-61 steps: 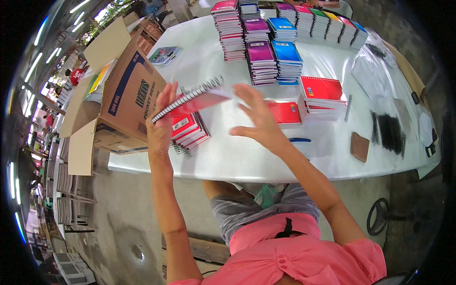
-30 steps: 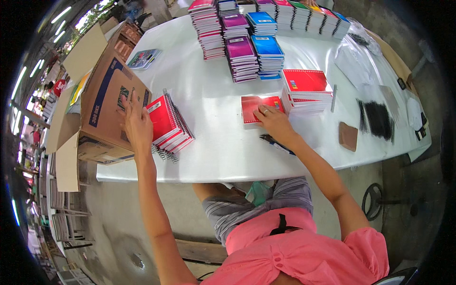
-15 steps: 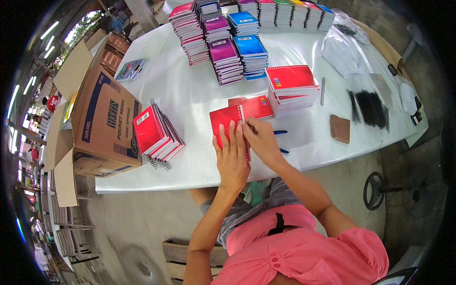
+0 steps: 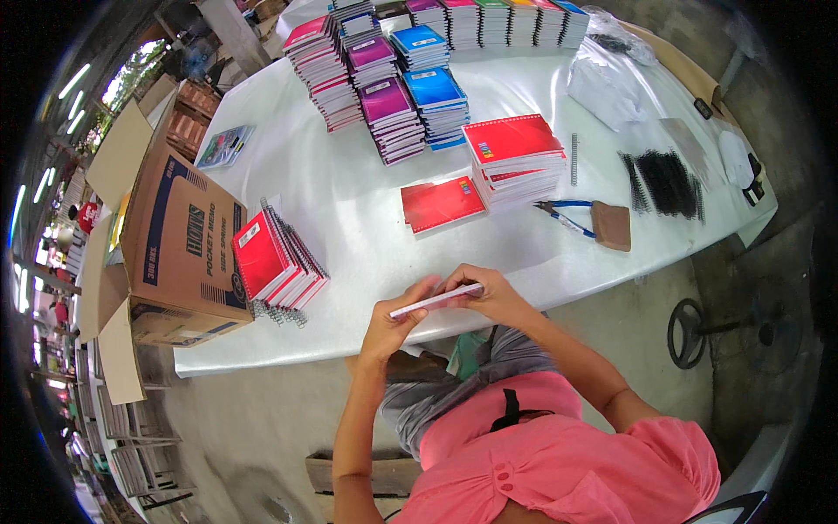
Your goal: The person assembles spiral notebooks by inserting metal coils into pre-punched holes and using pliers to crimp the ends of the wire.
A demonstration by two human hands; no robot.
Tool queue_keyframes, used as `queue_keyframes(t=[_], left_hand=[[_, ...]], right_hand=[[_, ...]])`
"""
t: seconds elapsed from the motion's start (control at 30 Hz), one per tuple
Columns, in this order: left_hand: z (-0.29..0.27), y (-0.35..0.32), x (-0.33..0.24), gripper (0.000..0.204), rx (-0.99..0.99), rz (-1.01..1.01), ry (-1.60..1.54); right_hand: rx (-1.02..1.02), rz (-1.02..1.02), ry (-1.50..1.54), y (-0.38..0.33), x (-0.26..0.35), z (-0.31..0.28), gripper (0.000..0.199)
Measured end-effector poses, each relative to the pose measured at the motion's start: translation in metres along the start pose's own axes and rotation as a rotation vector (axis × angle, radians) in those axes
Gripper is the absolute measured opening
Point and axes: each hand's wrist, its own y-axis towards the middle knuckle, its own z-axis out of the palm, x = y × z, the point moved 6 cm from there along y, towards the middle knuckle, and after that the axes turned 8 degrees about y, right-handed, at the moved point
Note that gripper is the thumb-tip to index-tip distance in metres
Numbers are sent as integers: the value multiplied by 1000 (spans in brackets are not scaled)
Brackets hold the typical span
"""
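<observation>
Near the table's front edge, both my hands hold a small spiral notebook (image 4: pixel 436 300) raised and tipped so that mostly its pale page edge faces up. My left hand (image 4: pixel 393 321) grips its left end, with the thumb along the edge. At the other end, my right hand (image 4: pixel 491 293) has its fingers closed on it. Beyond them lie flat red notebooks (image 4: pixel 443 204), next to a stack of red notebooks (image 4: pixel 515 141). Blue-handled pliers (image 4: pixel 572 206) rest on the table, handles against a brown block (image 4: pixel 611 227).
At left, several red spiral notebooks (image 4: pixel 264 253) lean together beside an open cardboard box (image 4: pixel 179 236). Purple notebooks (image 4: pixel 387 100) and blue notebooks (image 4: pixel 434 86) are piled at the back. A loose coil (image 4: pixel 574 159) and a heap of black coils (image 4: pixel 665 185) lie right.
The notebook has come up off the table, toward me, and turned on edge in both hands. The pliers, earlier by my right hand, now lie farther right against the brown block.
</observation>
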Motion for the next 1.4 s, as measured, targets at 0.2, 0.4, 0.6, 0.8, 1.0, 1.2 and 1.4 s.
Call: queue_keyframes(t=[0.2,0.4,0.6,0.8,1.0,1.2,1.4], left_hand=[[-12,-2,-4,89,-353,-89,-223],[0,14,-110,101,-447,224,961],[32,37,-71,70,-190,13,1470],[40,41,-84,59,-138,12,1334],[36,46,-81,57,-75,-35,1214],[30,43,-77,60,-117,33,1223],[26,45,-76,66,-214,22,1140]], right_hand=[[-231,-86,166,2,2,5,22],[-308,2,35,-7,-29,-3,23],[-167,-111,-246,-8,19,-11,43],[-981,-114,-292,-74,93,-226,3],[-1330,212,-1704,-92,41,-385,19],[-1143,379,-1411,-85,39,-409,16],[-1079,72,-1387,-89,87,-386,14]])
